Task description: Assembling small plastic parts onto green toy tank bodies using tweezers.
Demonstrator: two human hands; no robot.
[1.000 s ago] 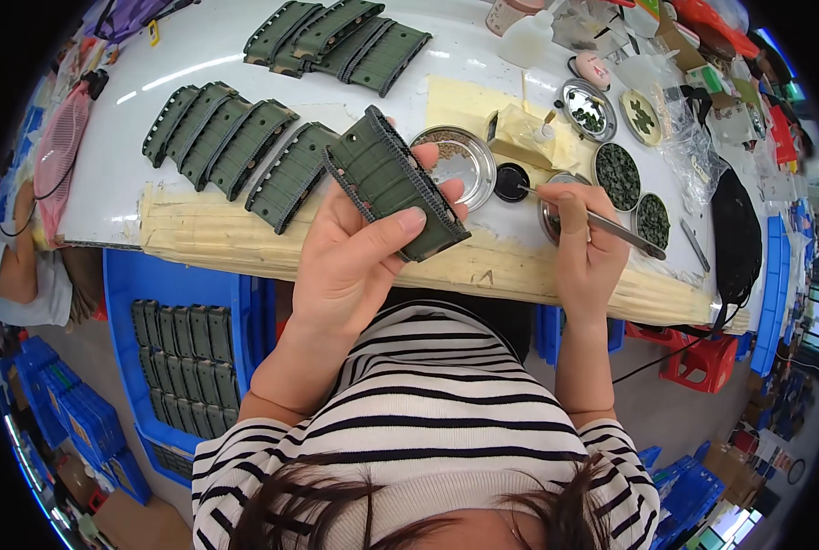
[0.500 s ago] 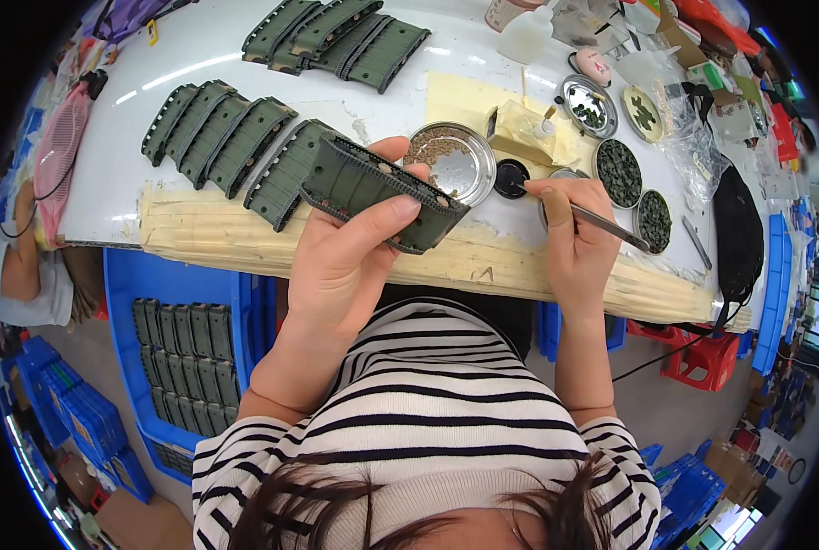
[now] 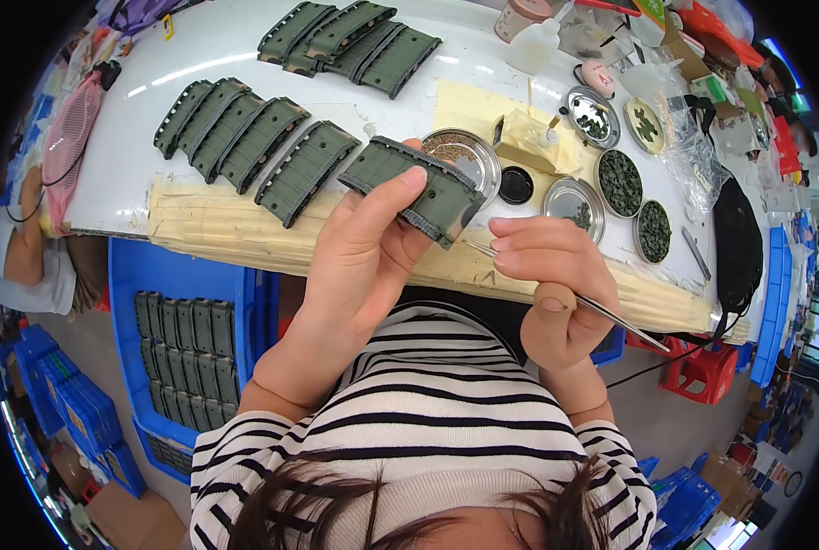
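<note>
The left hand [image 3: 368, 243] is clamped on a curved, rectangular, dark green plate with dark serrated edging [image 3: 443, 200]; the thumb lies over the face of it and the other fingers go behind. This plate is in the air, over the near edge of the white table [image 3: 492, 55]. Its long axis is running slantwise, from the upper left down to the lower right, and its lower right end points toward the right hand [image 3: 570, 275]

The right hand has its fingers together around a pair of thin, silver metal tweezers [image 3: 625, 321]. The tweezers point to the upper left, and their tip is just beside the lower right corner of the plate; I cannot tell if they grip something

Behind the plate, and partly covered by it, stands a round metal dish with brown grains [image 3: 489, 165]. Near to it is a small, round, black dish [image 3: 516, 185]. On the left of the table lies a row of similar green plates [image 3: 255, 147], slanting the other way, from upper right to lower left
</note>
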